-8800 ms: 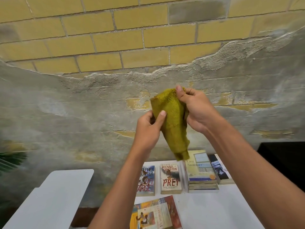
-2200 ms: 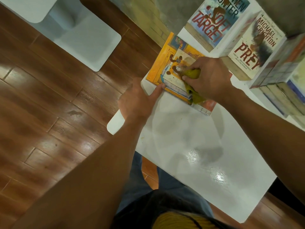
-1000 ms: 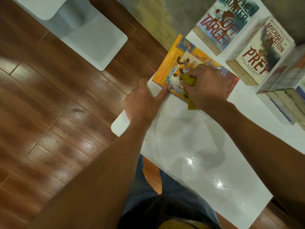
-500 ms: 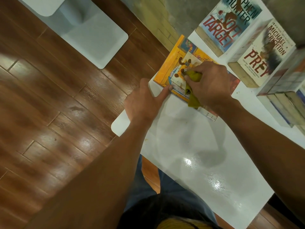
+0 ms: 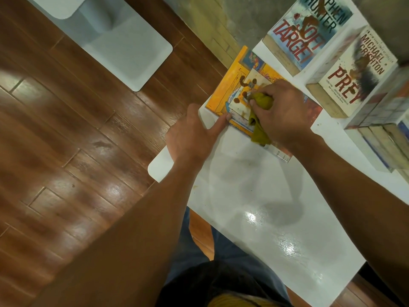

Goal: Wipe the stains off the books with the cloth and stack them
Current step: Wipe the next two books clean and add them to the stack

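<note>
A thin orange book [image 5: 230, 85] lies flat at the left edge of the white table [image 5: 265, 207], with brown stains on its cover. My right hand [image 5: 281, 114] grips a bunched olive-green cloth [image 5: 260, 120] and presses it on the cover beside the stains. My left hand [image 5: 192, 138] rests at the table edge, its thumb touching the book's near corner. Behind lie "Soft Target" [image 5: 303, 34] and "Prey" [image 5: 354, 72], both with dark stains. A stack of books [image 5: 385, 129] stands at the right.
A white stool or side table [image 5: 124, 45] stands on the wooden floor [image 5: 66, 140] to the left. A rough wall runs behind the table. My legs are under the table's near edge.
Earlier I held the cloth up in both hands. In the last second my right hand has rubbed the cloth back and forth over the orange book while the left hand stayed at its corner.
</note>
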Demonstrator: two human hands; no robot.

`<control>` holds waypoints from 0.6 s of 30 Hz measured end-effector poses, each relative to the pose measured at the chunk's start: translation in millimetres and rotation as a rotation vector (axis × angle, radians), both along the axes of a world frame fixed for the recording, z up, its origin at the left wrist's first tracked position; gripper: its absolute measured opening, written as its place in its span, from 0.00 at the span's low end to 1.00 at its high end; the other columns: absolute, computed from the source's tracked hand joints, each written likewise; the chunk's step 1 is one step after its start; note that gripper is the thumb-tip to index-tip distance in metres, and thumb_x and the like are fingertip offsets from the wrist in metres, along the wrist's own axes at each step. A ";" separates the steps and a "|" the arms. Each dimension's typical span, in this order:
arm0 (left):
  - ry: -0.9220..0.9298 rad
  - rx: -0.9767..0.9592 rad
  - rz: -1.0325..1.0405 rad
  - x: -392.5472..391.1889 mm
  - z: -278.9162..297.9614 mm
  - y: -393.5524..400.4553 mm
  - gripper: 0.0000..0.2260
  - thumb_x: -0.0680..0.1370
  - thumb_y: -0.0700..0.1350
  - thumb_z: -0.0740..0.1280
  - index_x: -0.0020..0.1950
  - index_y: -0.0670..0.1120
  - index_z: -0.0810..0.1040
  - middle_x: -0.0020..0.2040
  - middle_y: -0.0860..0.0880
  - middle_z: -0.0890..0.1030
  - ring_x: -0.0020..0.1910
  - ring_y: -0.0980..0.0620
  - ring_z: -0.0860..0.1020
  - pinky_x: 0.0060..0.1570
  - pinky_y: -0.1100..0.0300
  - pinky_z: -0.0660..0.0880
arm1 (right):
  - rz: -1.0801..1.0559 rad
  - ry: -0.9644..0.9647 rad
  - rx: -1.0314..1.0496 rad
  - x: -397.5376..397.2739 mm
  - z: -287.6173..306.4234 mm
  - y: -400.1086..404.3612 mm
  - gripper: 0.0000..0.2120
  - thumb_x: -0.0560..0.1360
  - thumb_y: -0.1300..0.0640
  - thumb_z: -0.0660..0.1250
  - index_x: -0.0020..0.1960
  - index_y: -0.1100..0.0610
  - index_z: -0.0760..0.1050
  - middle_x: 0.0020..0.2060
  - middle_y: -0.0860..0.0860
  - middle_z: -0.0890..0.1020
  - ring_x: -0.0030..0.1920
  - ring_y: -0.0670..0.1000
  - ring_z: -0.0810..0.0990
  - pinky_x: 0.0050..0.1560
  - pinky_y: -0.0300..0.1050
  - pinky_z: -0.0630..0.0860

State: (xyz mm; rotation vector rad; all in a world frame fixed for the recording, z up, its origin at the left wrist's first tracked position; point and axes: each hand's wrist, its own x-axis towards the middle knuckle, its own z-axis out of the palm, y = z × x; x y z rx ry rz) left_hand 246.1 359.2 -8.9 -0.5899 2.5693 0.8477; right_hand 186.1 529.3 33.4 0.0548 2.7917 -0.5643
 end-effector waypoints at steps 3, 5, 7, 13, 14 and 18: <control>0.002 0.006 0.001 0.5 0.7 0.5 0.32 0.73 0.76 0.59 0.63 0.53 0.72 0.53 0.55 0.82 0.46 0.55 0.77 0.42 0.58 0.66 | -0.013 0.022 0.030 -2.6 -3.4 -1.8 0.16 0.77 0.50 0.71 0.62 0.58 0.81 0.59 0.54 0.79 0.59 0.52 0.77 0.56 0.36 0.67; 0.000 -0.005 -0.009 0.0 1.1 -0.1 0.32 0.73 0.76 0.59 0.64 0.53 0.72 0.53 0.55 0.82 0.48 0.54 0.79 0.42 0.58 0.66 | 0.050 0.008 0.029 -2.4 -4.7 -4.3 0.16 0.77 0.50 0.71 0.62 0.58 0.81 0.59 0.55 0.79 0.60 0.53 0.77 0.57 0.39 0.69; 0.001 -0.001 -0.007 -0.7 1.0 -0.3 0.32 0.73 0.76 0.59 0.64 0.53 0.72 0.53 0.55 0.82 0.46 0.55 0.77 0.42 0.58 0.66 | 0.037 0.033 0.015 -3.8 -4.6 -4.5 0.17 0.77 0.50 0.71 0.61 0.59 0.81 0.59 0.56 0.80 0.60 0.54 0.78 0.60 0.43 0.73; 0.012 -0.001 -0.004 -0.3 -1.1 -0.7 0.32 0.73 0.76 0.59 0.65 0.54 0.72 0.55 0.55 0.82 0.46 0.57 0.75 0.43 0.59 0.67 | 0.074 0.067 0.047 -10.5 -4.3 -1.0 0.17 0.77 0.50 0.71 0.61 0.58 0.82 0.58 0.54 0.81 0.59 0.53 0.78 0.55 0.37 0.66; 0.014 -0.003 -0.005 0.0 -1.3 -0.4 0.32 0.73 0.76 0.58 0.65 0.54 0.72 0.55 0.55 0.82 0.47 0.56 0.77 0.43 0.59 0.67 | 0.070 0.079 0.049 -10.8 -5.0 -0.7 0.17 0.77 0.49 0.71 0.60 0.58 0.82 0.57 0.54 0.81 0.58 0.53 0.79 0.56 0.39 0.68; 0.014 -0.028 -0.010 0.7 0.3 0.6 0.32 0.73 0.76 0.58 0.64 0.53 0.73 0.53 0.55 0.82 0.44 0.57 0.74 0.41 0.58 0.66 | 0.152 0.074 0.011 -7.5 -8.7 -2.9 0.13 0.75 0.51 0.72 0.56 0.57 0.84 0.52 0.55 0.82 0.53 0.55 0.79 0.54 0.46 0.75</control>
